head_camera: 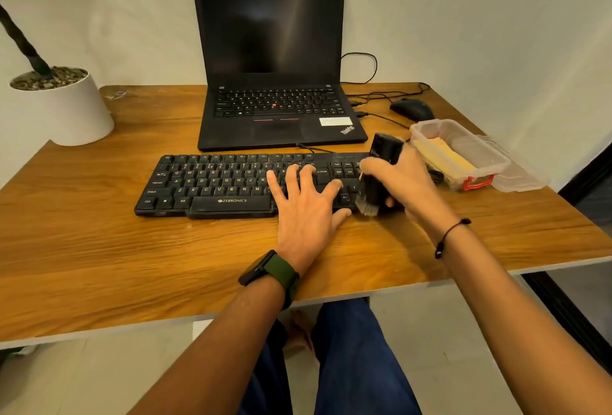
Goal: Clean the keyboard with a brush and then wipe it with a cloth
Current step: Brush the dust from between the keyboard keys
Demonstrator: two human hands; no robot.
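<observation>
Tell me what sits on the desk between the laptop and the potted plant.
Nothing: in the head view only bare wooden desk lies between the laptop and the potted plant.

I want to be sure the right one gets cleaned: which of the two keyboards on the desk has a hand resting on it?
The separate black keyboard in front of the laptop: the left hand rests spread on its keys. The laptop's built-in keyboard is untouched.

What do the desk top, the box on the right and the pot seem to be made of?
The desk top looks like wood or wood-look laminate with a satin sheen: brown grain lines and a pale edge band. The box seems to be clear plastic: its contents show through, and it has a red clasp. The pot is plain matte white, perhaps ceramic or plastic; I cannot tell which.
</observation>
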